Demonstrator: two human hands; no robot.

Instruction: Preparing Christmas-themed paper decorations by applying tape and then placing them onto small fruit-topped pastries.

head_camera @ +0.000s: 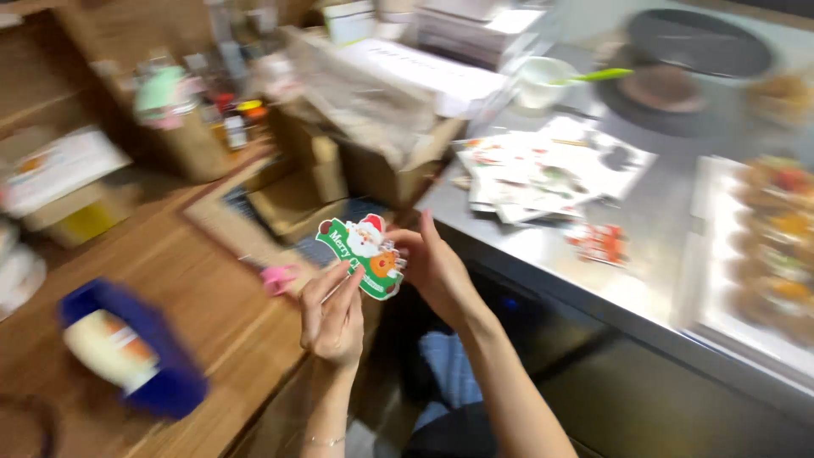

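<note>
Item: die-cut festive sticker point(365, 254), green, red and white, a bearded figure and a reindeer printed on it; held upright in mid-air between the wooden table point(195, 288) and the steel table point(543, 246)
Left hand point(332, 315): fingers pinched on a thin pale stick point(337, 287) at the sticker's lower edge, apparently to steady it against the back
Right hand point(437, 267): fingertips closed on the sticker's right edge, palm turned inward, supporting it from behind so the face stayed toward the camera
Sticker sheets point(543, 170): loose pile lying flat on the steel table, within reach of the right hand
Small red sticker point(600, 243): lying apart, near the steel table's front edge
Blue tub point(127, 356): on the wooden table, tipped, a white bottle inside
Pink object point(278, 278): small, on the wooden table just beside the left hand; too blurred to identify
Cardboard box point(381, 144): open, lined with clear plastic, behind the hands
White cup point(543, 80): a green spoon standing in it
</note>
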